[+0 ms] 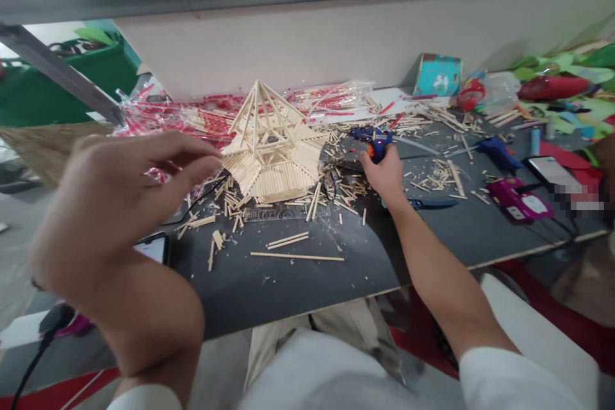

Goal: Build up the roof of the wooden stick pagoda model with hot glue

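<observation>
A roof-like model of thin wooden sticks (283, 182), with a pointed frame of sticks on top, stands on the dark table. My left hand (120, 186) is raised at its left, thumb and forefinger pinched at the model's left edge; what lies between the fingertips is too small to make out. Right of the model, my right hand (385, 173) is wrapped around a blue hot glue gun (380, 144), whose nozzle points left toward the model. Loose sticks (298, 257) lie in front of the model, and a clear ruler-like strip (276, 213) lies at its base.
Blue-handled pliers (435, 204), a second blue glue gun (500, 152), a purple power strip (521, 200) and a phone (552, 173) lie at right. Another phone (154, 248) is under my left forearm. Plastic-wrapped stick packs (327, 97) line the wall behind.
</observation>
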`<act>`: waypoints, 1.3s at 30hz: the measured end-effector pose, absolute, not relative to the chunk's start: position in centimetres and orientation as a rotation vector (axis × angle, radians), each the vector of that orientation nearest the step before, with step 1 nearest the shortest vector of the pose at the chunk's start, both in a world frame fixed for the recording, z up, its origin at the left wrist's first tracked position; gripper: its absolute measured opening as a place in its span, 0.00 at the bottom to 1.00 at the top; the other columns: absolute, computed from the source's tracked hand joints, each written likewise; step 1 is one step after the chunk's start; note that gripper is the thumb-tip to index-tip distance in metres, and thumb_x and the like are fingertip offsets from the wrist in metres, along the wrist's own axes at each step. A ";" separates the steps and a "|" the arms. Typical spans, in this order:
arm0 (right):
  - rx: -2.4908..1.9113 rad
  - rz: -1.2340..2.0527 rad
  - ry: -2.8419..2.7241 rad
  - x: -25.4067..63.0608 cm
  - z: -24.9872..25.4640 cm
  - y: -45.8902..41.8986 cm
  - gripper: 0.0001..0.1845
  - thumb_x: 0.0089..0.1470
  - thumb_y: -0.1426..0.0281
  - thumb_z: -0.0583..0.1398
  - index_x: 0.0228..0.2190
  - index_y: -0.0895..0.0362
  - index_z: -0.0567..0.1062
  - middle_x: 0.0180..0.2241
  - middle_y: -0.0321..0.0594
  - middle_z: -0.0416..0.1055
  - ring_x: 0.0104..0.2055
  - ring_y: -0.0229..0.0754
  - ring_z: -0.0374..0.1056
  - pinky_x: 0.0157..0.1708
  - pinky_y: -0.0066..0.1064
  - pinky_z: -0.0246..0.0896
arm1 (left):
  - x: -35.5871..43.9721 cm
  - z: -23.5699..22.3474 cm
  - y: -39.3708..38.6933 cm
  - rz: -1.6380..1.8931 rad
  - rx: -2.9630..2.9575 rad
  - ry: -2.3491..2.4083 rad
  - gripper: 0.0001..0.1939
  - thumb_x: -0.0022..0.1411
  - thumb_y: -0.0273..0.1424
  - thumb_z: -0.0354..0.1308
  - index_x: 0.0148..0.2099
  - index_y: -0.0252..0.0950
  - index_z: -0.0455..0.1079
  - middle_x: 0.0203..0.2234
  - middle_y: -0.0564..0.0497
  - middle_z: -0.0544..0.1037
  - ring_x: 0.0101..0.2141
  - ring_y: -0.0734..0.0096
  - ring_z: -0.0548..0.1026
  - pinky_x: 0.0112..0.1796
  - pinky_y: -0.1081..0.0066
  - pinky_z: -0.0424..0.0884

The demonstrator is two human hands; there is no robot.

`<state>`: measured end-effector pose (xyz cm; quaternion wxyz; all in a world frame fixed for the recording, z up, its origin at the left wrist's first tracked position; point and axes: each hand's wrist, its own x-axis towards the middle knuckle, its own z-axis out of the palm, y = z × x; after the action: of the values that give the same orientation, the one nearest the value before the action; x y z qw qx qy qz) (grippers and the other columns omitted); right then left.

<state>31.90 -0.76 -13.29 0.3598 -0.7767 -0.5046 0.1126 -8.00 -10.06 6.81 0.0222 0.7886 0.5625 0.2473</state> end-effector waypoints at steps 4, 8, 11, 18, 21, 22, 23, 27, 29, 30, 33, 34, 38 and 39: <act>-1.982 0.280 -1.276 32.1 -13.9 -0.4 0.31 0.56 0.49 0.62 0.50 0.59 0.69 0.43 0.53 0.77 0.43 0.53 0.73 0.47 0.41 0.66 | -0.8 4.2 -10.5 0.715 2.669 1.302 0.08 0.74 0.37 0.57 0.44 0.44 0.77 0.40 0.54 0.84 0.38 0.67 0.81 0.41 0.64 0.74; -1.938 0.281 -1.281 32.2 -14.1 -0.4 0.32 0.56 0.46 0.62 0.50 0.58 0.68 0.44 0.52 0.77 0.42 0.52 0.73 0.46 0.40 0.65 | 8.3 -0.8 -10.6 0.518 2.850 1.239 0.11 0.73 0.29 0.55 0.51 0.33 0.77 0.52 0.34 0.81 0.48 0.51 0.80 0.45 0.54 0.79; -1.913 0.291 -1.282 32.4 -14.3 -0.4 0.33 0.55 0.45 0.62 0.49 0.57 0.68 0.42 0.51 0.77 0.41 0.51 0.73 0.44 0.40 0.66 | 13.5 -3.1 -9.9 0.354 2.764 1.448 0.24 0.72 0.28 0.55 0.65 0.20 0.69 0.68 0.20 0.63 0.55 0.41 0.78 0.44 0.54 0.81; -1.799 0.220 -1.155 33.2 -14.7 0.1 0.34 0.49 0.42 0.66 0.44 0.55 0.68 0.36 0.43 0.74 0.35 0.48 0.69 0.42 0.42 0.65 | 17.4 -3.9 -7.5 0.147 2.466 1.966 0.33 0.75 0.29 0.53 0.75 0.19 0.53 0.72 0.15 0.50 0.36 0.58 0.85 0.32 0.65 0.83; -1.758 0.174 -1.138 33.0 -13.6 0.0 0.27 0.52 0.49 0.65 0.43 0.56 0.68 0.35 0.42 0.74 0.34 0.45 0.68 0.42 0.40 0.64 | 17.3 -4.2 -7.0 0.146 2.447 1.983 0.33 0.75 0.31 0.54 0.76 0.23 0.54 0.73 0.18 0.48 0.35 0.58 0.85 0.31 0.65 0.83; -1.742 0.155 -1.150 32.8 -13.0 0.0 0.25 0.53 0.51 0.65 0.43 0.56 0.68 0.35 0.42 0.74 0.34 0.45 0.68 0.41 0.40 0.64 | 17.2 -4.3 -6.9 0.159 2.442 1.982 0.33 0.74 0.30 0.54 0.76 0.23 0.54 0.73 0.18 0.48 0.35 0.57 0.85 0.32 0.65 0.83; -1.729 0.130 -1.171 32.7 -12.3 0.1 0.24 0.53 0.52 0.64 0.42 0.56 0.69 0.34 0.41 0.74 0.33 0.45 0.68 0.41 0.40 0.64 | 17.1 -4.2 -6.8 0.170 2.436 1.978 0.33 0.74 0.29 0.53 0.76 0.23 0.54 0.73 0.18 0.48 0.36 0.56 0.86 0.32 0.64 0.83; -1.694 -0.021 -1.328 32.0 -8.3 1.0 0.19 0.54 0.57 0.64 0.43 0.55 0.71 0.33 0.41 0.74 0.32 0.45 0.69 0.41 0.41 0.65 | 16.9 -3.9 -6.9 0.167 2.438 1.955 0.31 0.72 0.21 0.48 0.75 0.20 0.54 0.72 0.15 0.50 0.37 0.53 0.86 0.32 0.63 0.83; -1.655 -0.089 -1.443 31.6 -6.1 1.8 0.18 0.54 0.61 0.65 0.44 0.56 0.72 0.36 0.44 0.75 0.35 0.47 0.71 0.43 0.42 0.66 | 17.0 -3.9 -7.0 0.146 2.451 1.949 0.32 0.70 0.17 0.45 0.74 0.19 0.56 0.71 0.14 0.52 0.37 0.53 0.86 0.31 0.64 0.82; -1.637 -0.116 -1.504 31.4 -5.0 2.2 0.18 0.54 0.63 0.65 0.45 0.56 0.72 0.37 0.45 0.76 0.37 0.49 0.72 0.44 0.43 0.67 | 17.0 -3.9 -7.1 0.141 2.460 1.947 0.32 0.69 0.16 0.45 0.74 0.19 0.57 0.70 0.14 0.53 0.37 0.53 0.86 0.31 0.65 0.82; -1.617 -0.191 -1.646 30.6 -2.4 3.2 0.17 0.55 0.66 0.64 0.46 0.54 0.73 0.41 0.47 0.77 0.41 0.52 0.73 0.46 0.45 0.68 | 17.1 -4.0 -7.1 0.155 2.477 1.946 0.30 0.70 0.16 0.44 0.72 0.19 0.60 0.69 0.13 0.55 0.36 0.55 0.86 0.32 0.65 0.82; -1.616 -0.217 -1.678 30.4 -1.8 3.4 0.16 0.55 0.67 0.63 0.46 0.54 0.73 0.42 0.47 0.77 0.43 0.53 0.73 0.47 0.45 0.68 | 17.1 -4.1 -7.1 0.165 2.479 1.951 0.30 0.70 0.16 0.44 0.72 0.18 0.60 0.69 0.13 0.55 0.36 0.55 0.86 0.32 0.65 0.82; -1.614 -0.295 -1.790 30.1 -0.8 3.7 0.16 0.57 0.67 0.62 0.48 0.52 0.73 0.48 0.49 0.77 0.51 0.58 0.72 0.53 0.48 0.67 | 16.9 -3.8 -6.7 0.187 2.461 1.982 0.30 0.70 0.16 0.44 0.71 0.19 0.60 0.70 0.14 0.54 0.36 0.54 0.86 0.30 0.66 0.81; -1.613 -0.302 -1.815 30.2 -0.8 3.7 0.17 0.57 0.67 0.62 0.49 0.52 0.73 0.49 0.49 0.77 0.52 0.59 0.72 0.54 0.49 0.66 | 16.9 -3.6 -6.6 0.187 2.449 1.987 0.30 0.70 0.16 0.44 0.72 0.19 0.60 0.70 0.14 0.54 0.36 0.54 0.86 0.29 0.66 0.81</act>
<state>30.16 3.72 -0.78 0.3405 -0.6197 -0.6975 -0.1161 16.86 -6.65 -3.64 -0.0087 0.7752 0.6289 0.0591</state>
